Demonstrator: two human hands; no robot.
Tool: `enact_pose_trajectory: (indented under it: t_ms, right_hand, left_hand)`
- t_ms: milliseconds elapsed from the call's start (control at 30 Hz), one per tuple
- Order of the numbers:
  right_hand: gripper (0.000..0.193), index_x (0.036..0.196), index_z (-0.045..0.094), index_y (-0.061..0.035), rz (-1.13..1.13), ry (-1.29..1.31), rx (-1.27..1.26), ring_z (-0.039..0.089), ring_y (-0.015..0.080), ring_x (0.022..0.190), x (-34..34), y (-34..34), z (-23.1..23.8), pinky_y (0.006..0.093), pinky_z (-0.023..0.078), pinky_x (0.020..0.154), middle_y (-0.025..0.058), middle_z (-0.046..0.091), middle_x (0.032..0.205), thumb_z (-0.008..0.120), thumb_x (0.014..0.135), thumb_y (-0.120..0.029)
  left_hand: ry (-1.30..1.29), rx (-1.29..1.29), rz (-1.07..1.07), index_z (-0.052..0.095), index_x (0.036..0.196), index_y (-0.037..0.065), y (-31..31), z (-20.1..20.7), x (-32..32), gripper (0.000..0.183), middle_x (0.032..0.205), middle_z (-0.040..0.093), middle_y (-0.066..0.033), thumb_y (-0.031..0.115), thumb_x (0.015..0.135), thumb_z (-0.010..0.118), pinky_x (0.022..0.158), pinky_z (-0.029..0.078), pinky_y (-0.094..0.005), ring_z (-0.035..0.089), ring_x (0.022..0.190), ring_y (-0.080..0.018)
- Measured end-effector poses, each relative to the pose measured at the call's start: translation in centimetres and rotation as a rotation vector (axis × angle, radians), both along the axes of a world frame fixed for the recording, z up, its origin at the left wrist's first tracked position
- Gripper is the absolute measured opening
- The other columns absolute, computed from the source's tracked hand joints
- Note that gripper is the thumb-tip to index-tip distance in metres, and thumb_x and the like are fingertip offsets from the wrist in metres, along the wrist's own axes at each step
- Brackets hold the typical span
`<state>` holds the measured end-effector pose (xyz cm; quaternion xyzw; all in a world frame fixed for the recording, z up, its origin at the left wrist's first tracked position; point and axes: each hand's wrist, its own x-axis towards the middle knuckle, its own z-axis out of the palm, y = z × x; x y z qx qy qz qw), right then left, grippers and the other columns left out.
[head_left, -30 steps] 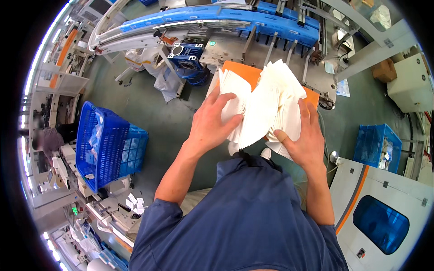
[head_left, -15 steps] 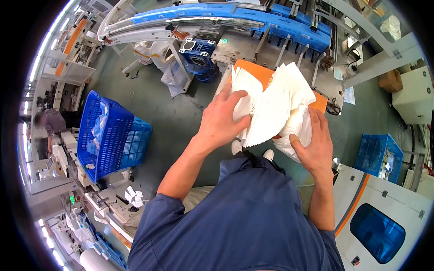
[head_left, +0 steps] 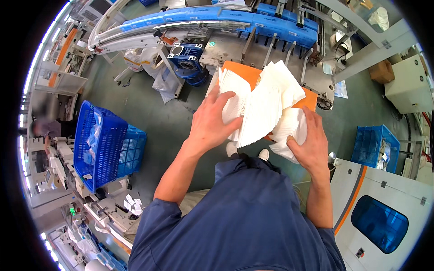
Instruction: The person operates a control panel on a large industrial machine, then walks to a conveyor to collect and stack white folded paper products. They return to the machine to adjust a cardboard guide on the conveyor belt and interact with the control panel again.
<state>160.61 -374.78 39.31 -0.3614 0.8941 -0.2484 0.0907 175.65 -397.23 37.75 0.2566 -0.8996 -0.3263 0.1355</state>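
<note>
Atop orange board (head_left: 240, 69) by metal bench (head_left: 228, 51), holding fanned white sheets (head_left: 263, 110) btwn L hand (head_left: 209, 119) & R hand (head_left: 313, 142), loosely grasping outer sides w/ fingers curved & thumbs inward, prob. to keep loose layers, seemingly overhanging nr edge, from slipping apart.

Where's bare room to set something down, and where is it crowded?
Bare green floor lies between the left blue baskets and the left forearm. Little orange surface shows around the white sheets crowded between the left hand and the right hand.
</note>
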Motion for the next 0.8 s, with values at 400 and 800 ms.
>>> enact_pose_trajectory:
  t_ms: [400, 800]
  right_hand:
    - [0.080, 0.141, 0.034, 0.0022, -0.234, -0.788, -0.639, 0.055, 0.0282, 0.116, -3.4, 6.6, -2.1, 0.0368, 0.041, 0.102, 0.0176, 0.051, 0.131, 0.062, 0.067, -0.007]
    - [0.077, 0.146, 0.027, -0.0002, -0.250, -0.752, -0.932, 0.042, 0.0268, 0.131, -4.8, 4.3, -9.0, 0.0381, 0.030, 0.112, 0.0143, 0.042, 0.142, 0.054, 0.075, -0.009]
  left_hand:
    - [0.005, 0.004, 0.003, 0.056, 0.122, 0.012, -0.1, -0.3, 0.1, 0.054, 0.141, 0.042, -0.0228, 0.024, 0.072, 0.074, 0.097, 0.044, -0.0435, 0.052, 0.119, -0.0396]
    - [0.015, 0.058, 0.000, 0.055, 0.125, 0.011, -0.6, -0.4, 0.4, 0.059, 0.143, 0.040, -0.0232, 0.026, 0.072, 0.076, 0.099, 0.043, -0.0421, 0.050, 0.122, -0.0387]
